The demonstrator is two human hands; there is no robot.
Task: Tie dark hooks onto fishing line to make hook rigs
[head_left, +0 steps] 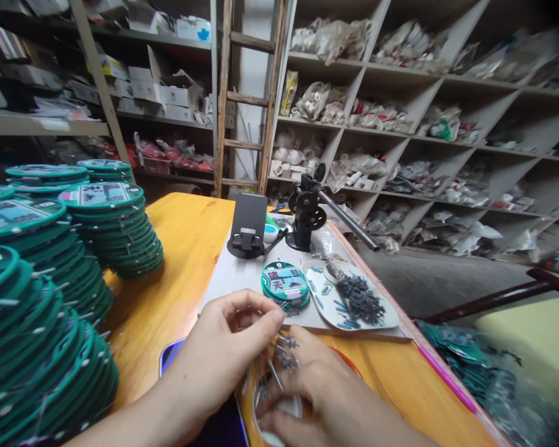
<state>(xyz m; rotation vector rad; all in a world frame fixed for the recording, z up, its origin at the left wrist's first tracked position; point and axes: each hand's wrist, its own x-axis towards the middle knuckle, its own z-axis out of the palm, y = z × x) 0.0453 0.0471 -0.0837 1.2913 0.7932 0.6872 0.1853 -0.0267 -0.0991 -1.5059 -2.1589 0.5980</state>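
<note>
over the table (181,223), a thin rod (275,375) slants down rightward.

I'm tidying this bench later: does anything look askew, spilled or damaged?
The stacks of green discs on the left look a bit askew: their edges don't line up, and the nearest seems to lean, though the lens may exaggerate that. The dark pieces are heaped loose but within their tray. I see no damage.
</note>
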